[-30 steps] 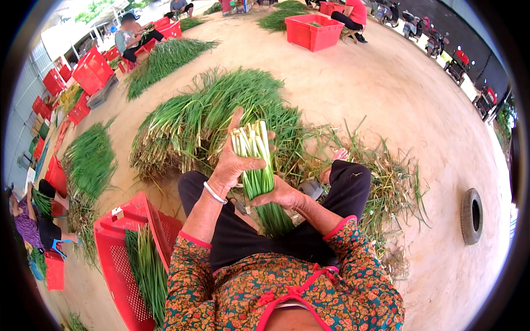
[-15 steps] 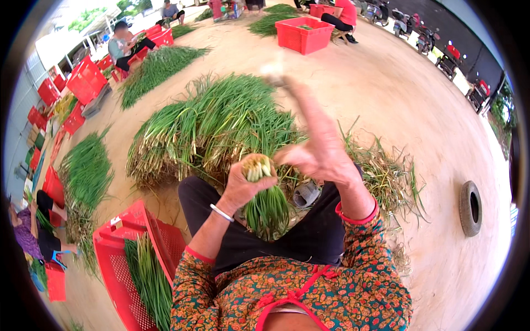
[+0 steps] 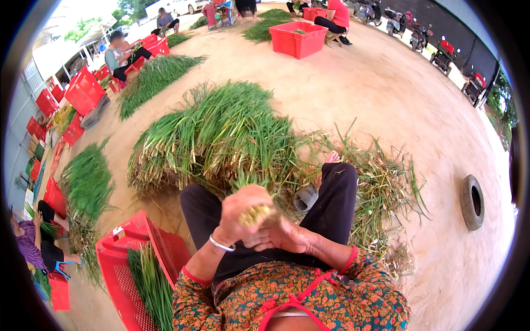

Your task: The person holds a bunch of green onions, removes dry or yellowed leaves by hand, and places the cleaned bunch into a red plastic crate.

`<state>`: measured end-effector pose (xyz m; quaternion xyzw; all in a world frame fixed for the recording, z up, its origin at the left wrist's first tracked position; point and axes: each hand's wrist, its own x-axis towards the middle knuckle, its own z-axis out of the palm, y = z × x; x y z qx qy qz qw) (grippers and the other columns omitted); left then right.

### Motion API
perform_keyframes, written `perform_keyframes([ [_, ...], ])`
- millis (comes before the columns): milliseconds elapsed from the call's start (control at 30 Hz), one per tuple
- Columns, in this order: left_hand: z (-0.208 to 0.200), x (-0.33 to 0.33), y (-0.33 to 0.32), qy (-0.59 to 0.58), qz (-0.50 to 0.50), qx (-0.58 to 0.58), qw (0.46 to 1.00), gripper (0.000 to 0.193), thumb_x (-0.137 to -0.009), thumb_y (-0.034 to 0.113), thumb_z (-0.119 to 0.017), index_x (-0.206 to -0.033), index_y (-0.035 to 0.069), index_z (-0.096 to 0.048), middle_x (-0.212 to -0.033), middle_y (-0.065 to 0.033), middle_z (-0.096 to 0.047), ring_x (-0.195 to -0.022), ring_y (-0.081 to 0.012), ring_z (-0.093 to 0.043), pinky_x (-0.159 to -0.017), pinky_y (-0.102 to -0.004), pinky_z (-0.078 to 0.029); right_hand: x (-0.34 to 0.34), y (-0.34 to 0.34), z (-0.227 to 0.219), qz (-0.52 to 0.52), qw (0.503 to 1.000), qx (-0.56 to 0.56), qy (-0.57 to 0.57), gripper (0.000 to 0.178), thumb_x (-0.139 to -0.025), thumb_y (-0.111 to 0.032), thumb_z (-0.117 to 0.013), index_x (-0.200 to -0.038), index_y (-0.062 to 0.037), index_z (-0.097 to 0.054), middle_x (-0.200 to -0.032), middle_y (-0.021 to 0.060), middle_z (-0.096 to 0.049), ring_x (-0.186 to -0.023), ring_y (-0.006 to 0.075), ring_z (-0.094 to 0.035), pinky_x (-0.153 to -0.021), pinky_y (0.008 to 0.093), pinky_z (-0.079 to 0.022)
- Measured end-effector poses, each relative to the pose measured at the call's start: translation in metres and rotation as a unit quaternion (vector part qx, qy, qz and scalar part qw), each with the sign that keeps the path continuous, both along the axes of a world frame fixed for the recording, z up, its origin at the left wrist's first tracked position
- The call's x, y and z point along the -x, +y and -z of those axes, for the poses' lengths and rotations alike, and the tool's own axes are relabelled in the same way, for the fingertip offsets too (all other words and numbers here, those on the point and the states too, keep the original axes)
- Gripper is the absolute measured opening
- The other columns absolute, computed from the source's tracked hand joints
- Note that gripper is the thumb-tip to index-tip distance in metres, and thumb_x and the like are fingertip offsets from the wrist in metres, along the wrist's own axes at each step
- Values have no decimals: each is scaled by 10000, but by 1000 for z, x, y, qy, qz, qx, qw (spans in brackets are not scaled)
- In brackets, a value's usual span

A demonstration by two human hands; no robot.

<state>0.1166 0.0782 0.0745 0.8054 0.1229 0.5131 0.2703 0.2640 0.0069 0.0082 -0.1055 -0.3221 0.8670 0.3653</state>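
In front of my lap, my left hand [image 3: 234, 215], with a white bangle at the wrist, is wrapped round a bunch of chives [image 3: 255, 215]. The pale, blurred stem ends face me and green leaves show beyond the hand. My right hand [image 3: 290, 234] presses in from the right, its fingers curled against the bunch just below the stem ends and touching the left hand. Whether it holds anything small between its fingers is hidden. Past my knees lies a large heap of chives [image 3: 221, 129], stem ends toward me.
At my left stands a red crate [image 3: 118, 278] with chives in it. Dry leaf trimmings [image 3: 381, 204] litter the ground at right, with a tyre [image 3: 472, 202] beyond. A red crate [image 3: 298, 41] stands farther off. Several people sit among other heaps and crates.
My right hand has swung down from its raised, outstretched pose to the bunch. My left hand has turned the bunch and drawn it nearer me, so the leaves now point away.
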Motion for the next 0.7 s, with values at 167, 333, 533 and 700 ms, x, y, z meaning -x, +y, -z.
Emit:
perform_keyframes([
  [167, 1, -11, -40, 115, 138, -286, 941, 177, -681, 163, -612, -839, 84, -629, -866, -49, -603, -824, -223, -611, -825, -391, -505, 5, 11, -18, 30, 967, 156, 199, 797, -747, -538, -658, -1317, -34, -418, -1159, 131, -576, -997, 236, -589, -894, 397, -486],
  [333, 15, -10, -53, 316, 165, -300, 885, 279, -700, 197, -616, -967, 121, -590, -1058, -44, -563, -1094, -224, -492, -1012, -430, -332, -2, 41, 0, 29, 976, 167, 136, 624, -774, -268, -691, -1288, -11, -448, -1095, 136, -607, -880, 223, -636, -826, 367, -530],
  [533, -3, 32, -64, 155, 3, 12, 988, 808, -588, 461, -785, -1227, 130, -419, -1285, -125, -452, -1257, -303, -346, -1036, -463, -246, -9, 61, -10, 107, 990, 87, 33, 601, -726, -157, -722, -1257, -55, -459, -1081, 127, -601, -842, 234, -634, -759, 368, -550],
  [700, 60, 26, -45, -197, -6, 437, 878, 967, -686, 394, -748, -1395, 56, -185, -1330, -158, -387, -1144, -292, -493, -892, -468, -450, 20, 66, -23, 235, 968, 9, -93, 514, -731, -95, -747, -1177, -27, -502, -995, 75, -624, -796, 153, -629, -681, 312, -543],
])
